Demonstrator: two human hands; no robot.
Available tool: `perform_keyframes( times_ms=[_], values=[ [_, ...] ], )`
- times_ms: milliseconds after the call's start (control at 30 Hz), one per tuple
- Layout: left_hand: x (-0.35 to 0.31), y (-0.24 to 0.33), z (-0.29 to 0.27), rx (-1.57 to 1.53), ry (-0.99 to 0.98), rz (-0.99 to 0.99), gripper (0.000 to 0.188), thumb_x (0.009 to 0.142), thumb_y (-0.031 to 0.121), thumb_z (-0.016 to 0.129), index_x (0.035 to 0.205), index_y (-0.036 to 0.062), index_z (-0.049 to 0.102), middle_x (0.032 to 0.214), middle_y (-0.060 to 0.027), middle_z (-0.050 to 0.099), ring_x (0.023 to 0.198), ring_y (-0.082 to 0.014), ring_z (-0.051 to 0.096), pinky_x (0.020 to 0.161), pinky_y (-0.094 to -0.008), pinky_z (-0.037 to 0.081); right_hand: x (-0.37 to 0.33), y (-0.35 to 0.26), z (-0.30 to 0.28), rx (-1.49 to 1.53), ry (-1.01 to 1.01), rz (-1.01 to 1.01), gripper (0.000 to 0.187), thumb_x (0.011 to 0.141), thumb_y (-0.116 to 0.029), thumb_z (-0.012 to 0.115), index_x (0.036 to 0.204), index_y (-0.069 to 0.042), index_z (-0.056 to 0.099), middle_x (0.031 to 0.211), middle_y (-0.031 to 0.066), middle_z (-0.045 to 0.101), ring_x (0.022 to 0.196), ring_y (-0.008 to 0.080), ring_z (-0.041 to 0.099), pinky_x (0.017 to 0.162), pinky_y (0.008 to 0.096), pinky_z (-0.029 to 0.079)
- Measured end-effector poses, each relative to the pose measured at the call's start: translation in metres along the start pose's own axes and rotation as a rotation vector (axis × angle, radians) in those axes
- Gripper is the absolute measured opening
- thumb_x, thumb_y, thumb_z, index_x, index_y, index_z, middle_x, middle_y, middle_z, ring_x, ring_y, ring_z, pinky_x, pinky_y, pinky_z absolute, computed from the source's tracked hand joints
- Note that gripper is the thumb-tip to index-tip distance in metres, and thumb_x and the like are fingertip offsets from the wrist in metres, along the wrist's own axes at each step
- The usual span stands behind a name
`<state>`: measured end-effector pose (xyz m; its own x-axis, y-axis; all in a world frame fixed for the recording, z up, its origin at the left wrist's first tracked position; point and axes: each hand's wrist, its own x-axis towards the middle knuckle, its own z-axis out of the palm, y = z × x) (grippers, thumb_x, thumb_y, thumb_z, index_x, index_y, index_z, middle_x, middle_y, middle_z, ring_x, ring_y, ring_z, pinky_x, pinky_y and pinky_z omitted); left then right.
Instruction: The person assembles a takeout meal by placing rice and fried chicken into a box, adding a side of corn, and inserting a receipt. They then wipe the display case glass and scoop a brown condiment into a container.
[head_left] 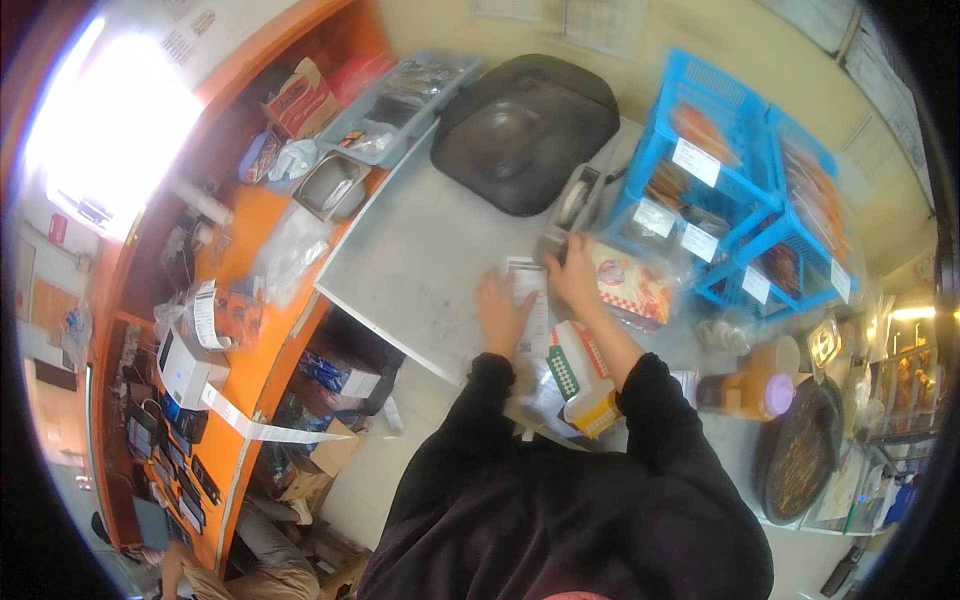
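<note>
Both hands press flat on a long white paper slip (528,305) lying on the grey bench (420,260): the left hand (500,315) spreads open over its left edge, while the right hand (574,272) pins its upper end, fingers curled, grip unclear. Just right of the slip sits a clear bag of packaged food (635,285), not yet labelled as far as shows. A tape dispenser (577,200) stands just beyond, blue baskets (720,190) further right.
</note>
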<state>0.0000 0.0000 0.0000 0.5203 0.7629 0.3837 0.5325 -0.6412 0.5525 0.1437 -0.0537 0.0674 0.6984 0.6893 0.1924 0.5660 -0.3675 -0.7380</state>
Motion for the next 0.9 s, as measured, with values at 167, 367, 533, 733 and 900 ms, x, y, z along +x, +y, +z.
perform_keyframes(
  times_ms=[167,367,533,733,900],
  values=[
    [0.005,0.004,0.003,-0.017,0.064,0.002,0.063,0.079,0.041,0.069,0.129,0.0068,0.054,0.137,-0.0238,0.042,0.129,-0.0399,0.036,0.109,-0.0521,0.024,0.016,0.012,0.0,-0.011,0.045,-0.083,0.035,0.085,-0.014,0.062,0.114,0.004,0.053,0.135,0.0245,0.042,0.102,0.0415,0.057,0.087,0.0435,0.047],
    [0.005,0.001,0.0,0.051,0.028,-0.01,0.062,0.082,0.043,0.066,0.132,0.0092,0.052,0.139,-0.0213,0.04,0.132,-0.0371,0.033,0.109,-0.0509,0.024,-0.005,0.026,-0.009,-0.011,0.02,-0.238,0.04,0.084,-0.016,0.063,0.117,0.005,0.052,0.13,0.0253,0.048,0.11,0.0405,0.054,0.092,0.0422,0.045],
    [0.005,0.0,-0.013,-0.21,-0.055,-0.072,0.073,0.085,0.041,0.063,0.142,0.0046,0.036,0.142,-0.0242,0.036,0.133,-0.0402,0.032,0.111,-0.0491,0.023,0.002,0.022,-0.03,-0.213,-0.213,-0.227,0.051,0.081,-0.023,0.065,0.123,0.004,0.054,0.128,0.0248,0.051,0.114,0.041,0.052,0.099,0.0416,0.041],
    [-0.08,-0.075,-0.093,-0.498,0.24,-0.21,0.072,0.086,0.021,0.065,0.144,0.0024,0.028,0.144,-0.0216,0.034,0.135,-0.0351,0.031,0.111,-0.0424,0.025,-0.025,-0.048,-0.11,-0.427,-0.639,-0.235,0.04,0.087,-0.02,0.063,0.12,0.001,0.056,0.116,0.0202,0.06,0.094,0.0287,0.064,0.08,0.0363,0.05],
    [-0.2,-0.213,-0.211,-0.34,0.693,-0.753,0.062,0.085,0.008,0.061,0.14,-0.0009,0.033,0.139,-0.0197,0.039,0.131,-0.031,0.037,0.11,-0.0412,0.028,-0.067,-0.142,-0.082,-0.451,-1.116,-0.288,0.047,0.084,-0.024,0.064,0.124,-0.001,0.054,0.122,0.0215,0.057,0.106,0.0333,0.058,0.091,0.0396,0.046]
  ],
)
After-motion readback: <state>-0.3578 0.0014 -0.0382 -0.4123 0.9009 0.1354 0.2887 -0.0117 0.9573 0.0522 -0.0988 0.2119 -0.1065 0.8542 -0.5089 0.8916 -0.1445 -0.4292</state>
